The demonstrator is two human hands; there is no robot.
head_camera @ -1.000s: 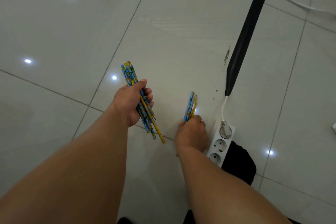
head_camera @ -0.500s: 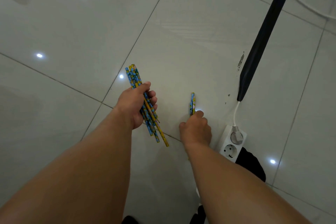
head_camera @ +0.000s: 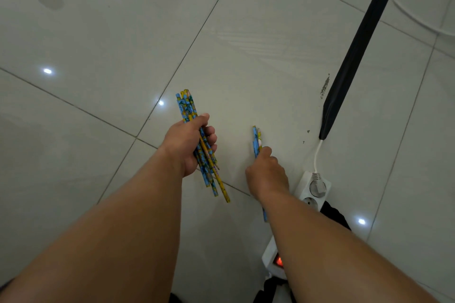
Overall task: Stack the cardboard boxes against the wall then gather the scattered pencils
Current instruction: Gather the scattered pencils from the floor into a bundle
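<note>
My left hand (head_camera: 184, 146) is closed around a bundle of several blue and yellow patterned pencils (head_camera: 187, 106), held above the glossy tiled floor with their ends sticking out past the fist on both sides. To its right, my right hand (head_camera: 267, 173) grips a smaller bunch of the same pencils (head_camera: 256, 138); their tips point away from me and one blue end shows below my wrist. No cardboard boxes are in view.
A white power strip (head_camera: 311, 189) with a plug and a lit red switch lies just right of my right hand. A black cable cover (head_camera: 354, 49) runs diagonally to the upper right, with a white cable (head_camera: 403, 11) beyond. A dark object (head_camera: 334, 216) lies beside the strip.
My right hand has closed on the small bunch of pencils and lifted it slightly. The view has shifted, so the power strip now shows its red switch. The left hand keeps its bundle.
</note>
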